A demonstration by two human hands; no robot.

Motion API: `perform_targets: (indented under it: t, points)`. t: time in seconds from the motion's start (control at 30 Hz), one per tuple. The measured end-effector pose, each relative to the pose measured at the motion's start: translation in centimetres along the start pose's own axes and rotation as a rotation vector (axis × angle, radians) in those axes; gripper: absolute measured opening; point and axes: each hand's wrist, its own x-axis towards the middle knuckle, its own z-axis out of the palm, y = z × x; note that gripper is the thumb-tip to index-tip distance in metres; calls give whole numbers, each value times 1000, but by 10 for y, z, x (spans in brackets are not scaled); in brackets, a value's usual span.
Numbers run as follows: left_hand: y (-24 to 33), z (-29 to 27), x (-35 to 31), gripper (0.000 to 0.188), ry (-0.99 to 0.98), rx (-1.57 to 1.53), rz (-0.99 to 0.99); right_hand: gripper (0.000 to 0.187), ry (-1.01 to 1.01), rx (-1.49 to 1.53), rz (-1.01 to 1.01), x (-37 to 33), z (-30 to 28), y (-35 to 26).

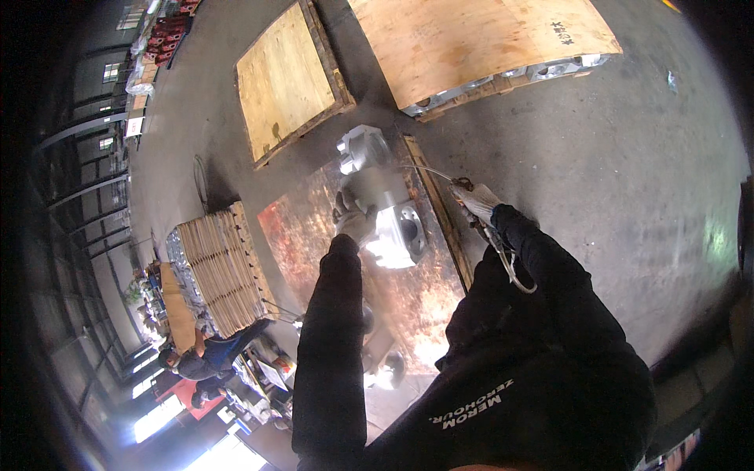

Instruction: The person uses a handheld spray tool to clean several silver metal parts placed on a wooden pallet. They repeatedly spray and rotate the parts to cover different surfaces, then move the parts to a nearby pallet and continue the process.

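Note:
A silvery machined metal casting [400, 228] with a round bore lies on a stained wooden board. My left hand [356, 223], in a glove with dark fingertips, grips the casting's left side. In my gloved right hand [477, 200] is an air blow gun [465, 187], fingers wrapped round its handle. Its thin metal nozzle points left, across the board's edge toward the casting. A pale hose [514, 275] loops down from the gun beside my forearm. At the casting's far end there is another bright, blocky metal part [364, 149]; whether the two are joined, I cannot tell.
The stained board [294, 224] has a raised wooden edge on its right. Beyond are a plywood-topped pallet [283, 82] and a larger plywood sheet [487, 43] over metal parts. Stacked cardboard sheets [224, 271] stand at left. Another person [208, 361] is at lower left.

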Motion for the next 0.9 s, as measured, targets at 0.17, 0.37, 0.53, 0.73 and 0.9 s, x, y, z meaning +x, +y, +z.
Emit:
perform_targets:
  t: [0.17,0.37,0.53,0.73,0.9]
  points:
    - [25,-14,-7,107,-38,-63,-36,42,-42,97,46,15,6,7]
    - [29,-20,-13,105,-25,-54,-58,39,-13,6,52,17,9,-8]
    - [20,-12,-15,103,56,-76,12,36,8,-19,-38,15,2,-3]
    - [26,-10,-11,101,76,-118,11,43,353,-199,-182,37,-32,31]
    - [24,-7,17,85,330,-100,-216,56,164,-77,-9,58,2,37]
